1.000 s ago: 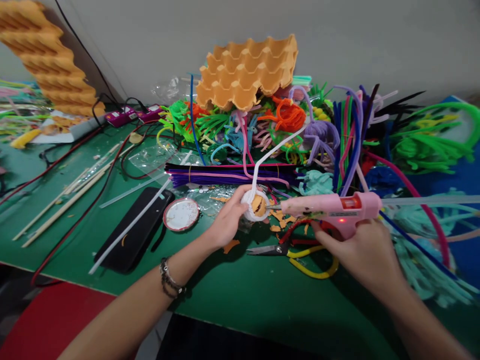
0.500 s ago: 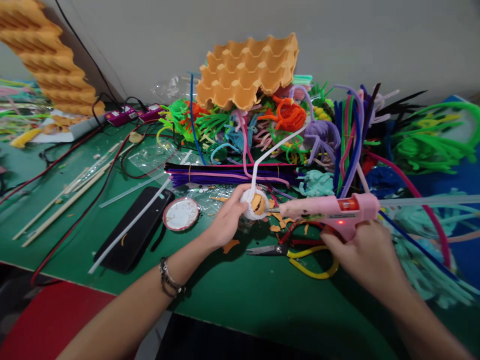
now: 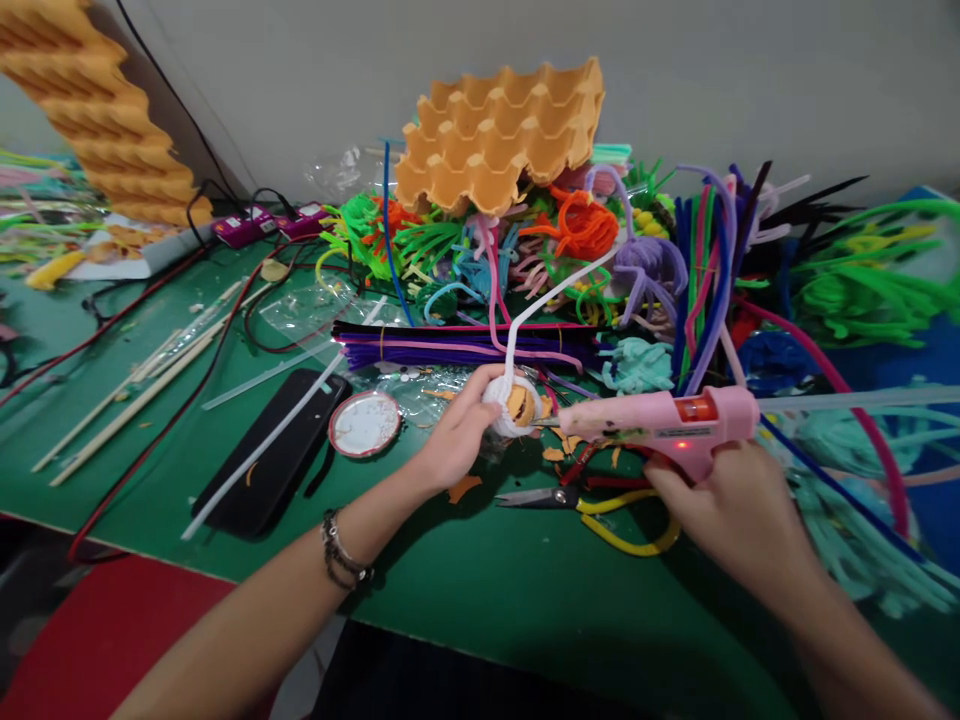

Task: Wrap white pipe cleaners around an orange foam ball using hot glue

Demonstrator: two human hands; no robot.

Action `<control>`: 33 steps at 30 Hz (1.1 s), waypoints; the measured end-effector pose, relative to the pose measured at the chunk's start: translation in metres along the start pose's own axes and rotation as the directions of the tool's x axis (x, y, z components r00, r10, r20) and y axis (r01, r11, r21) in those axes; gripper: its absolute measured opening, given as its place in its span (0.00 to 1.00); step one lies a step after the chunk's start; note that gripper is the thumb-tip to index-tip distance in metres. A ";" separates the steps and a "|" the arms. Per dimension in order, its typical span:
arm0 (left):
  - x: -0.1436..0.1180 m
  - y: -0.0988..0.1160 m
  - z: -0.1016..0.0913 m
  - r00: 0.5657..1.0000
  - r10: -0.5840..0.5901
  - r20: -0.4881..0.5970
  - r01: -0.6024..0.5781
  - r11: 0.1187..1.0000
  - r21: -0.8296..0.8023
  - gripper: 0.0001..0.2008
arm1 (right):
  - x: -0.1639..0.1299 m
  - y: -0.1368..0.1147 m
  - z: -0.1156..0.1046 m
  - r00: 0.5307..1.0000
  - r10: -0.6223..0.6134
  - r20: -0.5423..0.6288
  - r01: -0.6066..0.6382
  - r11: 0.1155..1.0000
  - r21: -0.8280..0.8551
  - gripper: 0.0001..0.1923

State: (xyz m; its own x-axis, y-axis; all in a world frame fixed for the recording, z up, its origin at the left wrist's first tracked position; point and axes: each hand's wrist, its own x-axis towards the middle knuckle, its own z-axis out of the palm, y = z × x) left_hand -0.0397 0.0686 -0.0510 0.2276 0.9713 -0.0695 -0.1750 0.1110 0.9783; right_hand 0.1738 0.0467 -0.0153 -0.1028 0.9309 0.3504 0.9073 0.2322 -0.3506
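A: Head view. Since a second ago, little has moved: the left hand (image 3: 450, 445) has turned the white wound ball (image 3: 511, 405) slightly, and the pink glue gun's (image 3: 660, 420) nozzle sits against its orange patch.

B: Grips?

A: Left grip is closed round the ball, just above the green bench (image 3: 480, 590). Right hand (image 3: 739, 515) is wrapped on the gun's handle; red lamp lit. Reads as gluing under way.

B: Materials?

A: Ball is fuzzy pipe cleaner, with a white tail arcing up. The gun is smooth plastic. Yellow-handled scissors (image 3: 592, 505) lie beneath it, among orange scraps. Behind: a moulded orange egg tray (image 3: 502, 130), with a round lid (image 3: 364, 424) and a black phone (image 3: 274, 455) to the left.
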 end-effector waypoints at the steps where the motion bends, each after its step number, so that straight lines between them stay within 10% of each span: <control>1: 0.000 0.000 0.000 1.000 0.008 -0.001 -0.008 1.000 0.006 0.17 | 0.000 0.000 0.000 1.000 0.002 0.001 -0.002 1.000 0.000 0.07; 33: 0.001 0.001 0.002 1.000 0.002 0.030 -0.006 0.993 0.118 0.17 | -0.001 0.002 0.002 1.000 0.011 -0.002 -0.010 1.000 0.029 0.06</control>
State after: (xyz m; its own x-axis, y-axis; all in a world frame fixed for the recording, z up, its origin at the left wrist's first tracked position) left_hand -0.0376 0.0688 -0.0500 0.2559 0.9647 -0.0615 -0.0616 0.0797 0.9949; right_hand 0.1749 0.0468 -0.0181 -0.0924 0.9327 0.3485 0.8959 0.2306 -0.3796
